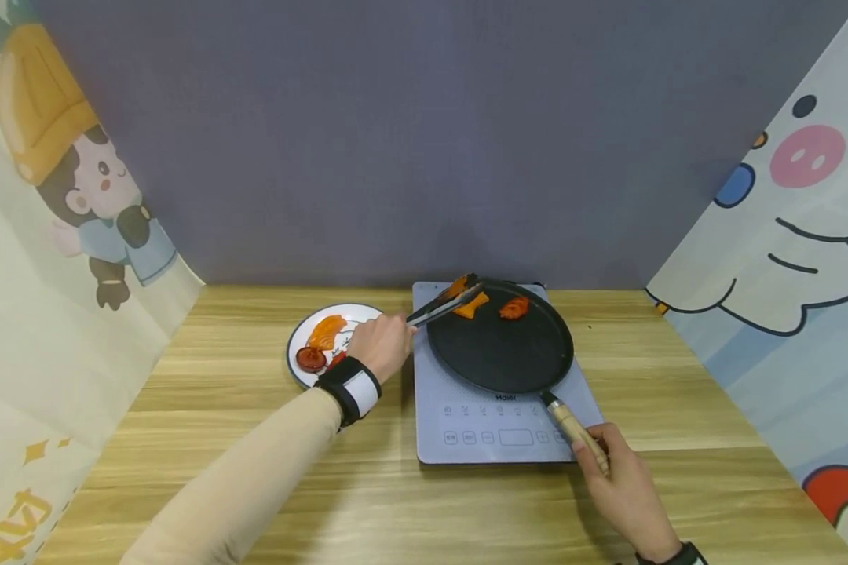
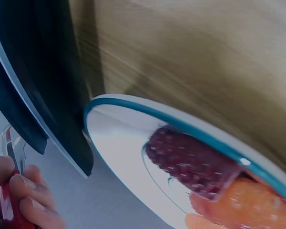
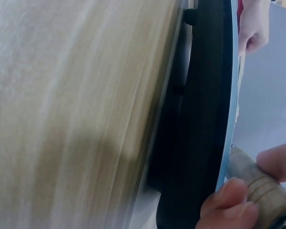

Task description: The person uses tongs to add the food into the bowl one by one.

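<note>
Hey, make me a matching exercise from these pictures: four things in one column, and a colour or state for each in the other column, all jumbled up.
Column one
1. tongs
2. frying pan
3. plate
4. pan handle

Column two
A. white with a darker coloured rim
B. pale wood, gripped by the right hand
C. held in the left hand
D. black and round

Right pairs: 1 with C, 2 with D, 3 with A, 4 with B.
</note>
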Demonstrator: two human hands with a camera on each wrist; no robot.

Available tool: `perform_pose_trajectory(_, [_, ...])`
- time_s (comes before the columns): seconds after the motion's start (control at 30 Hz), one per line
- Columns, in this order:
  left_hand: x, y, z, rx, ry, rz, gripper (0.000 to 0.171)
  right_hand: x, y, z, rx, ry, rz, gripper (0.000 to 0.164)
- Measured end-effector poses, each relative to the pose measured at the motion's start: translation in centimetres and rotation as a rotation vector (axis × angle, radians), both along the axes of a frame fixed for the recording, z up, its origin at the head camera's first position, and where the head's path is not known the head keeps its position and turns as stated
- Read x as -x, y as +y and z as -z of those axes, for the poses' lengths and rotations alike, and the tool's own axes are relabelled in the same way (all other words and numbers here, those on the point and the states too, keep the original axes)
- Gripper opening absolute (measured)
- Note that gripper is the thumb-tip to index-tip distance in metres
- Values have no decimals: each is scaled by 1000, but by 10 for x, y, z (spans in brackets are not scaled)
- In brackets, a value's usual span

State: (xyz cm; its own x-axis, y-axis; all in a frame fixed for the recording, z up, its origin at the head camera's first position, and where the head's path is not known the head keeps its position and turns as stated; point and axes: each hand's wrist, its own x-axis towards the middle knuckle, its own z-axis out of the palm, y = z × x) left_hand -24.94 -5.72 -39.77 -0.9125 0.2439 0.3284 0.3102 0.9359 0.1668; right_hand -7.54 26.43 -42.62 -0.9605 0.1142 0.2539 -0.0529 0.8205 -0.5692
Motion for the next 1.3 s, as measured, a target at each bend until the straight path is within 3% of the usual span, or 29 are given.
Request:
perform_pose_trajectory(0.37, [-9,-10,2,-41,-11,-6,27,0,1,-1,-2,4,-5,16])
perform_pose_trajectory(0.93, [-6,-5,3,-7,-18,-16,27,0,1,-1,-10,-18,7,16])
perform_pose_trajectory(1.3, [-11,-8,7,-24,12,23,25,0,1,-1,3,-24,2,16])
